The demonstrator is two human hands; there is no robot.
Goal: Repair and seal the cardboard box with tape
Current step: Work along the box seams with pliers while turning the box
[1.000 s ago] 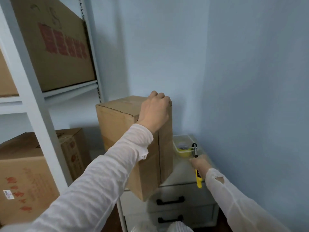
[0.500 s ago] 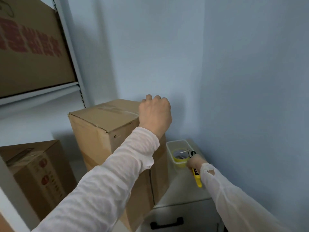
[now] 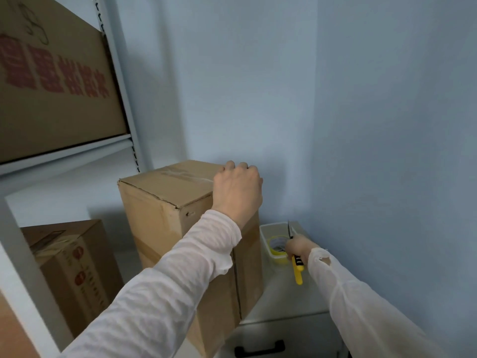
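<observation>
- Left hand (image 3: 237, 189): fingers curled over cardboard box (image 3: 160, 220) top edge.
- Right hand (image 3: 296, 245): grips yellow cutter (image 3: 298, 272), right of box.
- Grey cabinet top (image 3: 284, 298): under box.
- Blue walls (image 3: 258, 86): behind box.

Left grip (image 3: 237, 192) held forward, fingers curled; right grip (image 3: 299, 247) (lower, arm outstretched) clenched.

The cardboard box (image 3: 165, 215) is matt brown board, scuffed and dented along its edges. A strip of clear tape (image 3: 180, 174) across its top shows a faint gloss. At the box's 3 o'clock, a smooth translucent plastic tub (image 3: 264, 236) holds a shiny yellow tape roll (image 3: 276, 245). The knife (image 3: 298, 272) has a yellow plastic handle and a thin metal blade. The sleeves (image 3: 180, 280) are thin white cloth. The bench (image 3: 284, 301) top looks smooth and satin.
</observation>
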